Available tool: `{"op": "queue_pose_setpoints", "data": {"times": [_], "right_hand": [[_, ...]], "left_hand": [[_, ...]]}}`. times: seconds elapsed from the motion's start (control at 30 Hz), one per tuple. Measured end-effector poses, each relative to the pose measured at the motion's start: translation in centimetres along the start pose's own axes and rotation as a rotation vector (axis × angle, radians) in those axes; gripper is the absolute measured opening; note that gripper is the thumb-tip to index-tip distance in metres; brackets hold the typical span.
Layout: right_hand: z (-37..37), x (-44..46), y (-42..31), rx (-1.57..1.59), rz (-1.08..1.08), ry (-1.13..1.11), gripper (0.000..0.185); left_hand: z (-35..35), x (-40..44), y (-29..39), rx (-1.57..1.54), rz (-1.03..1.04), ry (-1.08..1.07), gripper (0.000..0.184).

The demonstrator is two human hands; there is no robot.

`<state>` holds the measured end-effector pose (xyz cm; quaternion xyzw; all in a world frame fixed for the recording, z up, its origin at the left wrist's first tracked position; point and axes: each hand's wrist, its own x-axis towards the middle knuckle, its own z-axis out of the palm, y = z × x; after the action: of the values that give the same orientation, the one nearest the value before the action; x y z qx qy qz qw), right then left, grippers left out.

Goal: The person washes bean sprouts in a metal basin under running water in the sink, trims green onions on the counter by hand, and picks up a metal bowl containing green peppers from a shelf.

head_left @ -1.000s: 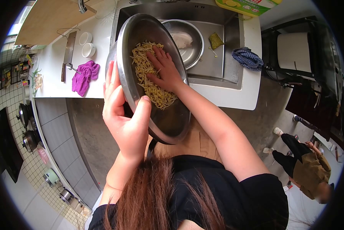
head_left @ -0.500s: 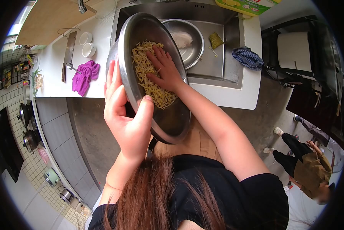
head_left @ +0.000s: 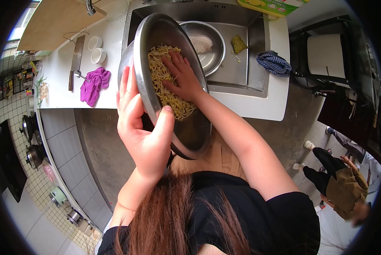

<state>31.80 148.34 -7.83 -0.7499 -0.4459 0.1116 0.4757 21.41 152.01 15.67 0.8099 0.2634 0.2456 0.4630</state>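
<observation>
A large metal bowl (head_left: pixel 199 138) is tilted steeply on its side over the front edge of the sink. My left hand (head_left: pixel 145 136) grips its left side, thumb over the rim and fingers spread along the outside. Pale yellow bean sprouts (head_left: pixel 157 70) lie heaped against the inner wall. Flat on the sprouts rests my right hand (head_left: pixel 185 80), its fingers apart and not closed around anything. Behind the tilted bowl, a second metal bowl (head_left: pixel 219 57) stands in the sink (head_left: pixel 258 80); part of it is hidden.
A small yellow-green packet-like item (head_left: pixel 239 43) lies in the sink. Left on the counter are a cleaver (head_left: pixel 77 55), white cups (head_left: pixel 98 55) and a purple cloth (head_left: pixel 94 86). A blue striped cloth (head_left: pixel 274 63) sits at right. Another person (head_left: pixel 343 182) is at lower right.
The tilted bowl and my left hand have shifted very slightly to the right. My right hand stays on the sprouts, almost unmoved.
</observation>
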Motion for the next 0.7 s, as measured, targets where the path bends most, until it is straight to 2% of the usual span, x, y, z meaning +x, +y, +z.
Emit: {"op": "queue_pose_setpoints", "data": {"times": [0.7], "right_hand": [[-0.14, 0.01, -0.01, -0.001, -0.014, 0.046, 0.074]], "left_hand": [[0.39, 0.05, 0.19, 0.104, 0.106, -0.032, 0.024]]}}
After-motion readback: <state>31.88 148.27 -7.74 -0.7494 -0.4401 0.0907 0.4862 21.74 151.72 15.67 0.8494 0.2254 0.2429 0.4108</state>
